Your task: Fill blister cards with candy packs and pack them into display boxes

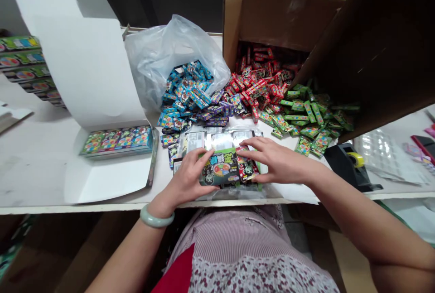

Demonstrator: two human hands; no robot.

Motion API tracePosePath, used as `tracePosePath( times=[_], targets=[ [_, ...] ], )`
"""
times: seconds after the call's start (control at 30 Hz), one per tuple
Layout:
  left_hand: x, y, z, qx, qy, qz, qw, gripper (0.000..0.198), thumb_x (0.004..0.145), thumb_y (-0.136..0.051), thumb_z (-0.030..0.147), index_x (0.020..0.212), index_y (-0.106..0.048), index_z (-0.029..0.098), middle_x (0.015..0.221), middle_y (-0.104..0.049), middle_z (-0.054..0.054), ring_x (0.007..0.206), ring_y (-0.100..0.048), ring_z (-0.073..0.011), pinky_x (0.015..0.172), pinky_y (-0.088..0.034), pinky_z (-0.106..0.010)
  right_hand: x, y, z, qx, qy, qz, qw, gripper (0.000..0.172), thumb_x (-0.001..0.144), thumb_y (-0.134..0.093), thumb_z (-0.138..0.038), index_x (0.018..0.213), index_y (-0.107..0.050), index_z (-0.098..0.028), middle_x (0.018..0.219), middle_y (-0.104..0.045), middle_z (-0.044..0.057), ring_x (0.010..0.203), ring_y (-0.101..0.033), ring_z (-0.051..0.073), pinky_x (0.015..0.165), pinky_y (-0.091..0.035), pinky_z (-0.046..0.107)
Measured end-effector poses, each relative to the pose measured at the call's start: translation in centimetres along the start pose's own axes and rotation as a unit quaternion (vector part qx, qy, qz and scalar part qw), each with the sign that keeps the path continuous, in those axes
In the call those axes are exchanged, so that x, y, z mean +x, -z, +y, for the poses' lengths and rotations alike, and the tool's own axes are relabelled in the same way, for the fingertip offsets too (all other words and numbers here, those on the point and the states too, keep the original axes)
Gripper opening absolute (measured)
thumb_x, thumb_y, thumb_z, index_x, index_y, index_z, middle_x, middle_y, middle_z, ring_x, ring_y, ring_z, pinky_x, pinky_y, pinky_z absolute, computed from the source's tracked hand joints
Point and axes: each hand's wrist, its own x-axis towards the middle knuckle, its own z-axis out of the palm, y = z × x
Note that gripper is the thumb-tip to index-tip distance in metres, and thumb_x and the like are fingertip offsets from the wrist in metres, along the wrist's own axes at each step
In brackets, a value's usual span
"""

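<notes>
A flat dark package [220, 167] with green lettering and a round coloured picture lies at the table's front edge. My left hand [190, 173], a pale bangle on its wrist, grips its left end between thumb and fingers. At the right end, a small red packet [247, 166] is pinched in my right hand [268, 159]. Clear plastic wrapping [217, 135] lies behind and under the package. Just beyond are heaps of blue packets [188, 96], purple packets [217, 111], red packets [258, 85] and green packets [309, 116].
An open white box [91, 71] holding a row of colourful packets stands at the left, near stacked boxes [29, 69]. A plastic bag [146, 57] and a cardboard carton [278, 19] stand behind the heaps. At the right is a black tape dispenser [350, 168].
</notes>
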Motion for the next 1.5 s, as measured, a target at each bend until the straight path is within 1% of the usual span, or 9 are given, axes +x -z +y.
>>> tracePosePath(
  times=[0.47,0.67,0.87,1.0,1.1,1.2,1.27,1.37,1.5],
  targets=[
    [0.1,0.1,-0.4,-0.015,0.033,0.016,0.999,0.096,0.069,-0.076,0.049,0.147,-0.027,0.020,0.128,-0.040,-0.016,0.120,-0.044,-0.0340,0.101,-0.042,-0.053,0.2,0.7,0.0,-0.060,-0.049,0.098,0.992,0.063,0.078,-0.070,-0.035,0.134,-0.045,-0.019,0.133,-0.046,0.016,0.122,-0.044,0.034,0.103,-0.040,0.051],
    [0.2,0.0,-0.1,-0.007,0.008,0.027,1.000,0.098,0.068,-0.076,0.051,0.147,-0.026,0.020,0.127,-0.041,-0.016,0.119,-0.044,-0.0337,0.100,-0.043,-0.052,0.4,-0.4,-1.2,-0.057,-0.025,0.050,0.997,0.058,0.078,-0.070,-0.034,0.129,-0.048,-0.017,0.128,-0.049,0.017,0.118,-0.046,0.032,0.098,-0.044,0.049],
    [0.1,-0.5,0.3,0.016,0.022,0.016,1.000,0.097,0.069,-0.075,0.053,0.146,-0.027,0.018,0.126,-0.042,-0.017,0.118,-0.045,-0.0344,0.100,-0.043,-0.052,0.5,-2.4,-0.4,0.066,-0.036,0.070,0.995,0.080,0.072,-0.077,-0.036,0.138,-0.036,-0.016,0.142,-0.040,0.019,0.132,-0.038,0.031,0.107,-0.040,0.046],
    [-0.1,-0.9,0.1,0.038,0.043,0.038,0.998,0.098,0.068,-0.075,0.054,0.146,-0.028,0.019,0.126,-0.042,-0.017,0.117,-0.045,-0.0349,0.099,-0.043,-0.052,1.2,-4.2,-1.3,0.160,-0.145,0.164,0.963,0.044,0.089,-0.056,-0.025,0.131,-0.044,-0.019,0.121,-0.061,0.014,0.112,-0.059,0.025,0.096,-0.049,0.044],
    [-0.3,-1.3,0.0,0.039,0.044,0.025,0.998,0.100,0.067,-0.076,0.051,0.146,-0.025,0.018,0.126,-0.042,-0.017,0.118,-0.045,-0.0350,0.099,-0.043,-0.052,2.1,-5.6,-1.8,0.263,-0.197,0.147,0.933,0.029,0.091,-0.047,-0.019,0.120,-0.054,-0.019,0.107,-0.069,0.011,0.097,-0.066,0.023,0.086,-0.053,0.041],
    [-0.6,-1.4,-0.4,0.032,0.059,0.023,0.997,0.101,0.067,-0.079,0.047,0.146,-0.024,0.019,0.127,-0.042,-0.017,0.118,-0.045,-0.0352,0.099,-0.044,-0.052,3.6,-6.1,0.2,0.412,-0.213,0.137,0.875,0.028,0.090,-0.050,-0.025,0.117,-0.056,-0.019,0.099,-0.072,0.009,0.090,-0.069,0.021,0.078,-0.056,0.038],
    [-0.8,-1.2,-0.7,0.030,0.080,0.035,0.996,0.098,0.066,-0.079,0.044,0.145,-0.027,0.020,0.127,-0.042,-0.016,0.118,-0.046,-0.0347,0.099,-0.044,-0.052,5.4,-5.8,3.0,0.431,-0.238,0.198,0.848,0.028,0.088,-0.053,-0.029,0.115,-0.057,-0.019,0.100,-0.071,0.009,0.088,-0.069,0.020,0.077,-0.056,0.037],
    [-0.9,-0.6,-1.1,0.027,0.092,0.055,0.994,0.095,0.067,-0.079,0.042,0.145,-0.029,0.021,0.127,-0.042,-0.015,0.118,-0.047,-0.0337,0.099,-0.045,-0.052,9.6,-5.2,7.7,0.336,-0.292,0.306,0.842,0.032,0.079,-0.064,-0.024,0.111,-0.061,-0.018,0.104,-0.069,0.010,0.095,-0.065,0.022,0.090,-0.050,0.041],
    [-0.8,0.1,-1.2,0.027,0.083,0.064,0.994,0.095,0.067,-0.079,0.042,0.145,-0.029,0.020,0.128,-0.043,-0.015,0.118,-0.047,-0.0338,0.099,-0.045,-0.052,14.9,-5.5,11.7,0.329,-0.307,0.324,0.832,0.039,0.067,-0.070,-0.014,0.105,-0.067,-0.019,0.095,-0.070,0.007,0.092,-0.064,0.024,0.093,-0.046,0.043]
  ],
)
